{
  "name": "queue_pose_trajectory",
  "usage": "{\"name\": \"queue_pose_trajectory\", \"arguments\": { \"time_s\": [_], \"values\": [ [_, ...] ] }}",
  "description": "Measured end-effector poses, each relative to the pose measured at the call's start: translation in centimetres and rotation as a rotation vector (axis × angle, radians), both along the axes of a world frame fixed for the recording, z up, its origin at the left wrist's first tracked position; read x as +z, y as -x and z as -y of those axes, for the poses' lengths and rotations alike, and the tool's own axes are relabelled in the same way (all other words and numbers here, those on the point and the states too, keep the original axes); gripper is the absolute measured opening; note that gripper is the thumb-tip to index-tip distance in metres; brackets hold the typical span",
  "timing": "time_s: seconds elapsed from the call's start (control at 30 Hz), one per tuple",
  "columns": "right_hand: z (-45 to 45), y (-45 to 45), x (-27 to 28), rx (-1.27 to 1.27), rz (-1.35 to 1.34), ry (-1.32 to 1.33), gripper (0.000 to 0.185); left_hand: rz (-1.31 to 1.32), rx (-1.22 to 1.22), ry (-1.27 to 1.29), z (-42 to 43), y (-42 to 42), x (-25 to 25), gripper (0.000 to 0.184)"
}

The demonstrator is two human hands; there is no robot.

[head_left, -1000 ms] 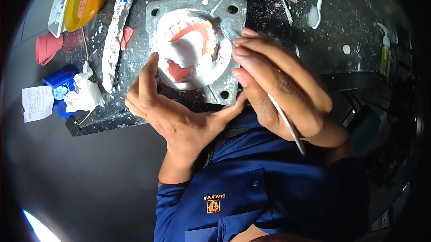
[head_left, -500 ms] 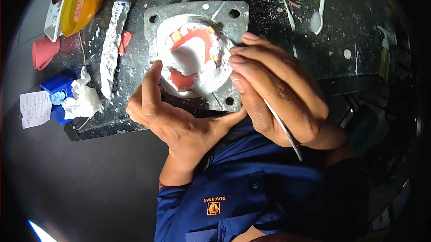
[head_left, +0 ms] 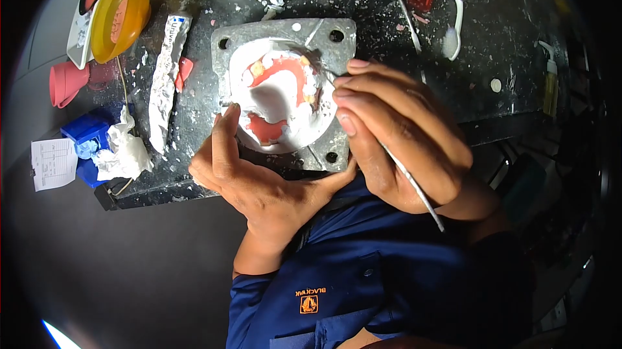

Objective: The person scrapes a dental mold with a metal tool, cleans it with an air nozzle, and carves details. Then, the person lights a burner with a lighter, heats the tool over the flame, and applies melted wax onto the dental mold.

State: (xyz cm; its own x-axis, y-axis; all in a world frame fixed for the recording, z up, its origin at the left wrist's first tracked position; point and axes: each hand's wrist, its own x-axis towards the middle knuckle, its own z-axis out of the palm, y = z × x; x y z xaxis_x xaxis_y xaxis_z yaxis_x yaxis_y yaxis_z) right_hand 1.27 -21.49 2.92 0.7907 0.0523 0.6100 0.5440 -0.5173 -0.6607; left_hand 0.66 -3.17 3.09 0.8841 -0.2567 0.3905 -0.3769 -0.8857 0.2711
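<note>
A grey metal flask (head_left: 223, 67) with holes at its corners holds white plaster (head_left: 285, 145). Set in the plaster are a red wax arch (head_left: 299, 77) with teeth along it and a separate red wax piece (head_left: 265, 128). My left hand (head_left: 259, 180) grips the flask's near left edge, fingers at its side and thumb along the near edge. In my right hand (head_left: 405, 135) is a thin metal tool (head_left: 414, 184), held like a pen. Its tip reaches the right side of the plaster beside the teeth, partly hidden by glare and fingers.
On the dark table (head_left: 194, 174) lie a foil-like tube (head_left: 166, 83), an orange bowl (head_left: 123, 22), a pink cup (head_left: 67, 83), a blue box (head_left: 87, 127), crumpled tissue (head_left: 123, 151), another metal tool (head_left: 403, 5), a toothbrush (head_left: 456, 28) and a small bottle (head_left: 551, 86).
Against the half-second-old frame, the flask and tabletop items sit slightly lower in view. My right hand keeps the tool by the plaster's right side, its rear end swung slightly right.
</note>
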Motion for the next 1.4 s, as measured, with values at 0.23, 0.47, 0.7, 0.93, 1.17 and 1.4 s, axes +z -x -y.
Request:
{"name": "queue_pose_trajectory", "arguments": {
  "time_s": [0.23,0.47,0.7,0.93,1.17,1.4],
  "values": [
    [0.3,0.4,0.3,0.036,-0.049,0.022,0.017,-0.022,0.01,0.031,0.0,0.1,0.0,0.12],
    [0.4,0.1,0.2,0.044,-0.07,0.046,0.019,-0.032,0.03,0.09,0.3,0.0,-0.2,0.12],
    [1.0,-0.4,1.3,0.054,-0.159,0.077,0.02,-0.015,0.026,0.071,0.1,-0.1,-0.1,0.127],
    [0.8,0.0,0.6,0.075,-0.139,0.055,0.023,-0.027,0.047,0.037,0.2,0.0,0.0,0.128],
    [0.3,-0.3,0.0,0.017,-0.059,0.093,0.023,-0.039,0.022,0.051,0.0,0.0,-0.1,0.133],
    [2.5,0.4,1.7,0.027,-0.231,-0.009,0.019,-0.084,-0.038,0.017,-1.1,-0.2,0.5,0.131]
  ]
}}
